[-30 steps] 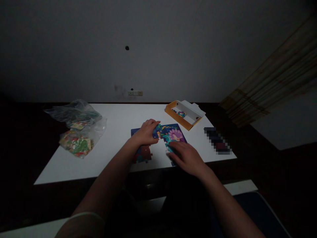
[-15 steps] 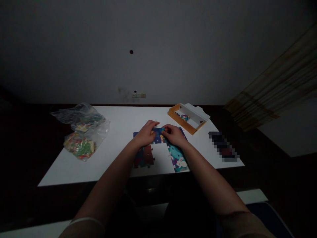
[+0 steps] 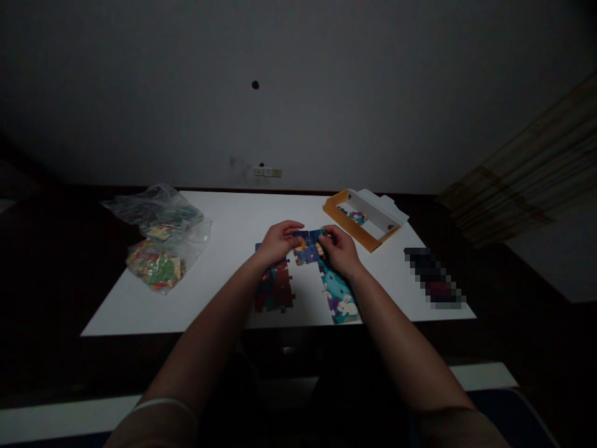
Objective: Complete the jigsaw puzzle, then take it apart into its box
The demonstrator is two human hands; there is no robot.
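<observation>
At mid-frame my left hand [image 3: 277,242] and right hand [image 3: 344,251] touch the flat, many-coloured cardboard jigsaw [image 3: 306,256], presumably steadying its joints (fingers gripping? I cannot tell).

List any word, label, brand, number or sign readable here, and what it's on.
None can be read.
Puzzle: pictures only, no lettering I can make out.
Plastic packaging: colored contents, too dim and blurred for any text.
Open box: no legible print.
Wall sockets: any marks too small.
Dark item: pixelated, unreadable.
</observation>
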